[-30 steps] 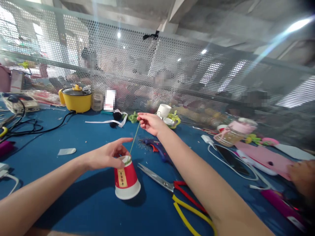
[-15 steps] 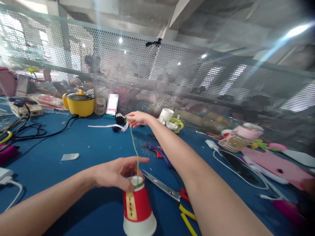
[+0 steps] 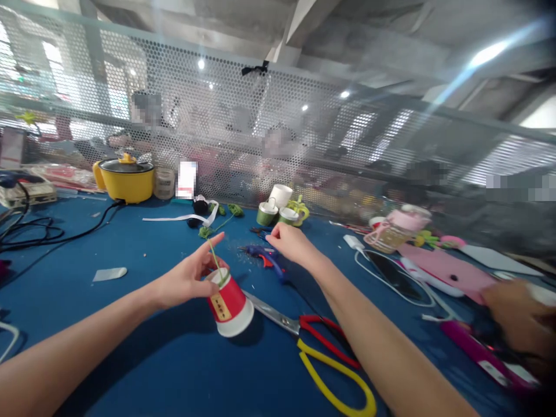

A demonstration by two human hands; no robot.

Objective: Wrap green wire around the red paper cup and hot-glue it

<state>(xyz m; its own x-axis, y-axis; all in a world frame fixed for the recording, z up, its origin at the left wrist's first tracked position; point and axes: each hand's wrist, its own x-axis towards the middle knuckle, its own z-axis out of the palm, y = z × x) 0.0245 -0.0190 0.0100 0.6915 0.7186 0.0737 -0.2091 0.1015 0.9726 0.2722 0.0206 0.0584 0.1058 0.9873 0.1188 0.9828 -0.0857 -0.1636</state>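
Observation:
My left hand [image 3: 191, 273] grips the narrow end of an overturned red and white paper cup [image 3: 230, 304], index finger stretched out. The cup tilts slightly above or on the blue table. Green yarn [image 3: 215, 255] runs from the cup's base to a loose clump [image 3: 205, 232] behind it. My right hand [image 3: 290, 242] has its fingers curled together, just beyond a blue hot glue gun [image 3: 267, 258] and beside pliers [image 3: 259, 233]; whatever the fingers hold, if anything, is hidden. Large scissors [image 3: 284, 321] with red and yellow handles lie beneath my right forearm.
Green-wrapped cups [image 3: 266, 215] stand at the back. A yellow electric pot [image 3: 128, 184] and a jar [image 3: 165, 184] are back left. A phone [image 3: 391, 275] with a white cable, a pink-topped bottle [image 3: 402, 226] and another person's hand [image 3: 516, 315] are at the right.
My right hand has left the yarn at the back and come right, towards the glue gun. The cup has tilted in my left hand. The camera view has shifted, showing more of the scissors.

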